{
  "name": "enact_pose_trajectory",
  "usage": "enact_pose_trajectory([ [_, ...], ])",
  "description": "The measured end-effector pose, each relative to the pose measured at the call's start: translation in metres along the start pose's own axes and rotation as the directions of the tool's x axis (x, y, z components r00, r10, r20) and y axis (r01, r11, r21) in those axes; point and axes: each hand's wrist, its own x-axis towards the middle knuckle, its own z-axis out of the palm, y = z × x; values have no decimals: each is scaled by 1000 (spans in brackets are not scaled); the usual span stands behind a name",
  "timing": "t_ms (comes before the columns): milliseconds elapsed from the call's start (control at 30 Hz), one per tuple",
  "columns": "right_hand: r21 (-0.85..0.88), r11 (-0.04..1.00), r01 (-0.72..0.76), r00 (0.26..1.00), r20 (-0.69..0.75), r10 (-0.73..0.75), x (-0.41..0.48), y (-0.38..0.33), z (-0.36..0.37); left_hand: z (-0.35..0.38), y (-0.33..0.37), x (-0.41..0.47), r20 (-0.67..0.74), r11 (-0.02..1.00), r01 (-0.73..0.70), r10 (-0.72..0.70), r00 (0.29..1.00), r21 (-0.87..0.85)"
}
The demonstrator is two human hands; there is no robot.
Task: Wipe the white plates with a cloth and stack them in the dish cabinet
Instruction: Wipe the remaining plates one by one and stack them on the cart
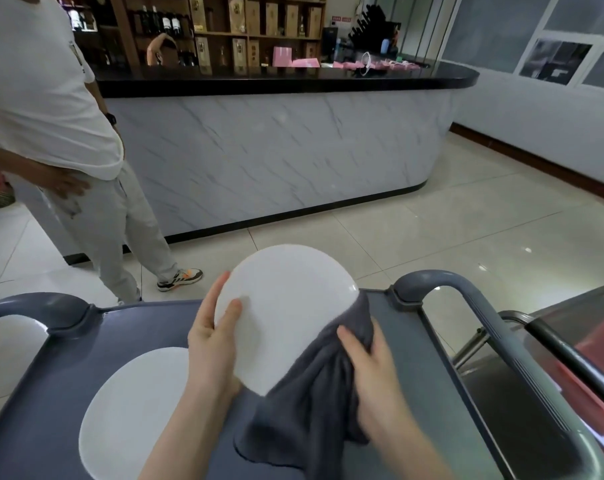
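- The round white ceramic plate (286, 313) is held up, tilted, above the grey plastic cart tray (442, 375). The left hand (212, 344) carries it by the left rim: the thumb presses on the face and the other fingers go behind the edge, so they are clamped on the plate.
- The right hand (370, 368) is closed around the dark grey soft cloth (314, 393), which is bunched over the lower right edge of the plate and hangs down to the tray. The fingers are curled together into the fabric.
- A second round white plate (134, 414) lies flat on the tray at the left, just beside the left forearm. I judge that it is waiting for its turn.
- To do this step well, I would keep the left grip firm and let the cloth hand go around the rim, then across the face (a glazed plate slips easily, more so if it is wet).
- Turning the plate a little between strokes would bring every part under the cloth, without a change of grip.
- The back of the plate is hidden, so I cannot tell if the cloth covers it also; it probably needs its own pass.
- The dish cabinet is not in view. A person in a white shirt (34, 81) stands near the marble-pattern counter (276, 161), well apart from the cart, and should be minded when the plate is carried.
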Motion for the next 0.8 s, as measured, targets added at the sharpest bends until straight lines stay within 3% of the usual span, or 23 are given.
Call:
enact_pose_trajectory([
  [100, 99, 994, -41, 991, -122, 53, -10, 20, 4, 7, -6, -1, 1, 999, 16, -16, 1000, 40],
  [167, -25, 1000, -7, 994, -108, 4, 2, 10, -3, 7, -1, 2, 85, 996, 3, -11, 996, 87],
  [233, -192, 979, 65, 998, 11, -64, 18, -15, -10, 3, 9, 9, 193, 992, -9, -16, 981, 125],
  [300, -369, 913, 174, 970, 223, -94, 32, -48, -11, 1, 20, 14, 348, 974, -29, -53, 936, 227],
  [367, -577, 778, 250, 913, 409, 10, 43, -76, -3, 6, 27, 13, 469, 927, -91, -97, 878, 363],
  [433, -659, 698, 280, 872, 479, 101, 50, -88, 4, 10, 27, 8, 480, 926, -108, -86, 873, 363],
  [533, -558, 801, 217, 905, 422, 48, 51, -88, 1, 12, 22, 2, 360, 978, -41, -37, 932, 206],
  [633, -281, 955, 97, 980, 192, -44, 38, -62, -11, 13, 9, -1, 173, 998, -4, -8, 985, 70],
  [733, -14, 1000, 27, 999, -46, -28, 11, -15, -6, 21, -5, -6, -39, 998, 18, -21, 999, -62],
  [800, 88, 996, -13, 992, -123, 24, 1, -1, -1, 26, -14, -9, -65, 999, 15, -17, 998, -32],
])
